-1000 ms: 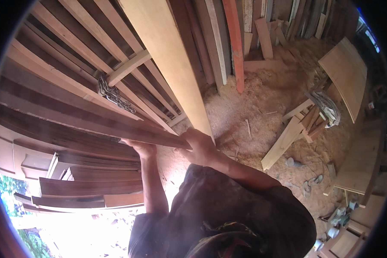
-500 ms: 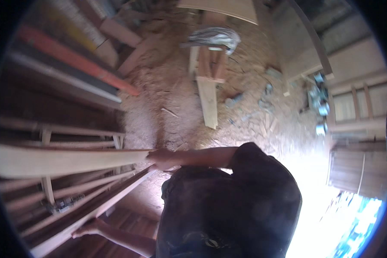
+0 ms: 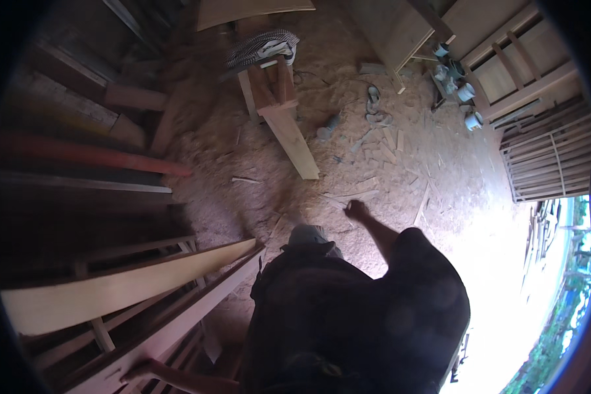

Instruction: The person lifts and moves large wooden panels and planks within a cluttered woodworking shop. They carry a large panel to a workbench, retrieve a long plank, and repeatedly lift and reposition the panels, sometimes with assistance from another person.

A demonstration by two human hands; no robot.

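Observation:
Two long planks stand on edge at the left: a pale plank (image 3: 131, 289) and, nearer me, a reddish-brown board (image 3: 190, 308). My left hand (image 3: 139, 370) is at the lower edge of the nearer board, its fingers closed around that edge, partly in shadow. My right hand (image 3: 356, 210) is raised in front of me over the shavings, fingers curled in, with nothing visible in it. It touches neither board.
A narrow wooden bench (image 3: 276, 98) carries a striped cloth (image 3: 262, 47), a light board (image 3: 292, 141) sloping from its near end. Wood scraps (image 3: 384, 148) litter the floor. White tins (image 3: 473, 120) stand at right near stacked slats (image 3: 548, 161). A red beam (image 3: 92, 154) lies left.
My right hand has let go of the pale plank and moved right, its fingers now curled. My left hand remains at the nearer board. The view has turned, shifting the bench leftward.

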